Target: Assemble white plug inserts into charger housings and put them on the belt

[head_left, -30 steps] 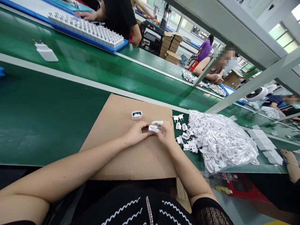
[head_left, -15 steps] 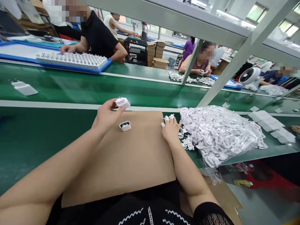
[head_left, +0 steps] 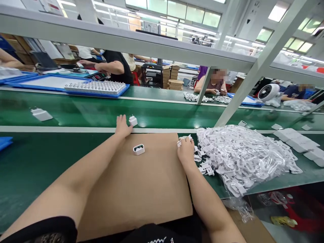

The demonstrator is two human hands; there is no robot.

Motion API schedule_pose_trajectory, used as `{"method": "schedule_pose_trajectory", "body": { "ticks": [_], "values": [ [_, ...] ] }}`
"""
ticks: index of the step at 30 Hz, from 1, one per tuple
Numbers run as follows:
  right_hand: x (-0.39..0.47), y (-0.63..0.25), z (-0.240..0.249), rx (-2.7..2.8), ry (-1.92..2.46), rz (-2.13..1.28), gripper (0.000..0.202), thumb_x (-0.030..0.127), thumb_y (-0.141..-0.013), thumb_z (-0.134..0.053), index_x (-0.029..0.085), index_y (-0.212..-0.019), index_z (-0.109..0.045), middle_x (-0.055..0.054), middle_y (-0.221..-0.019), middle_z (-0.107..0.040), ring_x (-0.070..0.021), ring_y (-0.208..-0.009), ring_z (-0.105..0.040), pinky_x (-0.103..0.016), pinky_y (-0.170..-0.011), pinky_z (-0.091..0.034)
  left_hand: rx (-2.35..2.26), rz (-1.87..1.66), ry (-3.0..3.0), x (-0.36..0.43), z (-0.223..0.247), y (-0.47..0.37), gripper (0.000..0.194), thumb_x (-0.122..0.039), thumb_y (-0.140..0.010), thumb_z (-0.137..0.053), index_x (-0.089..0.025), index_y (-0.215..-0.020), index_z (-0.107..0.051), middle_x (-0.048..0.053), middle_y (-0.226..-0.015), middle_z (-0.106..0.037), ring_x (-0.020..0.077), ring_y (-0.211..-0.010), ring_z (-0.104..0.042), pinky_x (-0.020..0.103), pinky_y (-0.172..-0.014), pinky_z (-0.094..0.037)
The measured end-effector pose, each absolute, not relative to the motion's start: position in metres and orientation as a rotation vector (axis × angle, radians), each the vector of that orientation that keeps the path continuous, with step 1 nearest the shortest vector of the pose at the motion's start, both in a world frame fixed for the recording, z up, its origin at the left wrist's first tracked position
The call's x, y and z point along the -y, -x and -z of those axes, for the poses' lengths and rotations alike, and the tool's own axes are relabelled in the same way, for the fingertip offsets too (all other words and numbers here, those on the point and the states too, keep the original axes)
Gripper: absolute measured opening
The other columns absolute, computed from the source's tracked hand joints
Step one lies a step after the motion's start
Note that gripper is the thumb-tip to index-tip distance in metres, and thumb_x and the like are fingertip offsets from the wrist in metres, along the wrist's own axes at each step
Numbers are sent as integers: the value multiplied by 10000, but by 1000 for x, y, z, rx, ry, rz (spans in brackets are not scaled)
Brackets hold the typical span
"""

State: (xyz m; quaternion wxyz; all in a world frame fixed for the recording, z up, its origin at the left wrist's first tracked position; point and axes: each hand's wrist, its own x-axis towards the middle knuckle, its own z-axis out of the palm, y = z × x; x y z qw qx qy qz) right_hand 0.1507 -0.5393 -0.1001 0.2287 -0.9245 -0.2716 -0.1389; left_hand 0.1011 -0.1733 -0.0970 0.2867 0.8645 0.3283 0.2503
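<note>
My left hand (head_left: 123, 126) is at the far edge of the cardboard, fingers stretched out and apart. Just right of its fingertips, a white plug charger (head_left: 133, 120) stands on the green belt with its pins up. On the cardboard sheet (head_left: 141, 189) lies a white charger housing (head_left: 139, 149), its opening showing dark parts inside. At the sheet's right edge, my right hand (head_left: 186, 150) curls its fingers over a white plastic plug part (head_left: 188, 138), which they partly hide. Loose white plug parts (head_left: 206, 168) lie beside that hand.
A clear bag of white plastic parts (head_left: 248, 155) bulges on the right, with white blocks (head_left: 296, 140) beyond. Another charger (head_left: 42, 114) lies on the belt (head_left: 101, 113) at left. A slanted metal post (head_left: 235, 94) rises behind the bag. Co-workers sit across the belt near a filled tray (head_left: 96, 87).
My left hand has let go of the charger, which now stands on the belt. My right hand's fingers have curled in over the plug parts. The view has tilted up.
</note>
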Motion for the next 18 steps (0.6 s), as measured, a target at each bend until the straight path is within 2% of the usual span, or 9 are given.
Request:
{"method": "schedule_pose_trajectory", "body": {
  "ticks": [1, 2, 5, 6, 8, 10, 13, 15, 18],
  "values": [
    [537, -148, 100, 757, 2413, 369, 358, 95, -862, -527, 128, -1190, -667, -171, -1196, -654, -272, -1170, -603, -481, -1178, -350, -855, -729, -2307, 175, 94, -87, 819, -195, -743, -702, -38, -1509, -460, 247, -1595, -408, 388, -1502, -363, 486, -1261, -303],
    [535, -145, 99, 757, 2261, 306, 389, 147, -880, -531, 129, -1250, -651, -167, -1203, -664, -268, -1165, -611, -468, -1145, -395, -813, -752, -2289, 178, 90, -71, 775, -228, -761, -688, -66, -1493, -491, 224, -1579, -433, 376, -1470, -407, 482, -1249, -331],
    [526, -134, 97, 662, 1774, -126, 450, 311, -942, -511, 144, -1348, -607, -121, -1119, -718, -202, -982, -678, -375, -946, -526, -573, -502, -2211, 198, 84, -12, 567, -396, -836, -651, -206, -1370, -636, 120, -1347, -628, 290, -1178, -632, 439, -1078, -513],
    [523, -130, 95, 606, 1636, -278, 463, 359, -938, -533, 152, -1346, -608, -106, -1095, -729, -181, -910, -684, -351, -881, -540, -483, -372, -2217, 209, 83, 6, 606, -470, -825, -684, -242, -1385, -630, 103, -1306, -641, 270, -1117, -649, 428, -1039, -533],
    [518, -123, 91, 507, 1443, -497, 487, 414, -870, -650, 162, -1286, -636, -95, -1072, -742, -155, -825, -681, -314, -787, -537, -383, -196, -2266, 234, 85, 33, 830, -581, -720, -804, -285, -1459, -569, 96, -1283, -641, 261, -1049, -656, 424, -981, -553],
    [514, -117, 87, 451, 1356, -605, 506, 406, -770, -772, 168, -1203, -665, -93, -1054, -750, -148, -817, -683, -281, -742, -517, -376, -168, -2251, 261, 91, 43, 921, -631, -668, -846, -277, -1467, -555, 101, -1246, -663, 257, -1001, -662, 406, -916, -566],
    [513, -112, 85, 419, 1345, -662, 531, 378, -673, -855, 170, -1129, -681, -84, -986, -755, -151, -828, -687, -247, -695, -486, -413, -240, -2090, 296, 103, 32, 737, -696, -758, -747, -209, -1304, -666, 100, -1064, -725, 235, -874, -672, 370, -803, -566],
    [514, -111, 88, 433, 1398, -636, 520, 391, -672, -855, 170, -1113, -691, -80, -966, -751, -159, -828, -685, -241, -666, -472, -365, -277, -2009, 313, 111, 19, 672, -714, -775, -714, -188, -1194, -712, 97, -997, -738, 225, -821, -669, 369, -778, -560],
    [519, -111, 94, 551, 1566, -463, 404, 424, -787, -776, 187, -1108, -712, -82, -1003, -743, -181, -877, -684, -278, -707, -506, -243, -331, -1953, 331, 124, 5, 618, -665, -778, -742, -199, -1182, -715, 109, -1111, -735, 236, -906, -680, 381, -825, -561]
  ]
}}
